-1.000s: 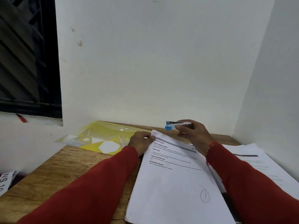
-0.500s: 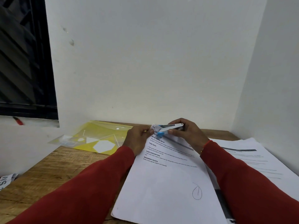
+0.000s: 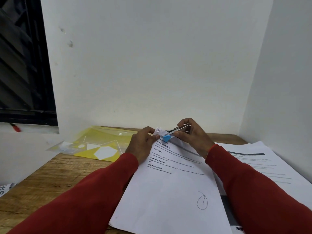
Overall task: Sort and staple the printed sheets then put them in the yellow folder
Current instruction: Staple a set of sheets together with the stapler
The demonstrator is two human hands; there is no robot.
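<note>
A translucent yellow plastic folder [image 3: 94, 142] lies far left on the wooden table [image 3: 50, 173]. The left hand [image 3: 143, 144] pinches the far corner of the white printed sheets [image 3: 168, 191]; the right hand [image 3: 190, 135] grasps a small blue-tipped metal stapler [image 3: 175, 132] over it. Stapling appears underway; next comes a firm squeeze. The corner is hidden.

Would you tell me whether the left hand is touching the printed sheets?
Touching: the head view shows the left hand pinching the raised top corner of the printed sheets beside the stapler.
</note>
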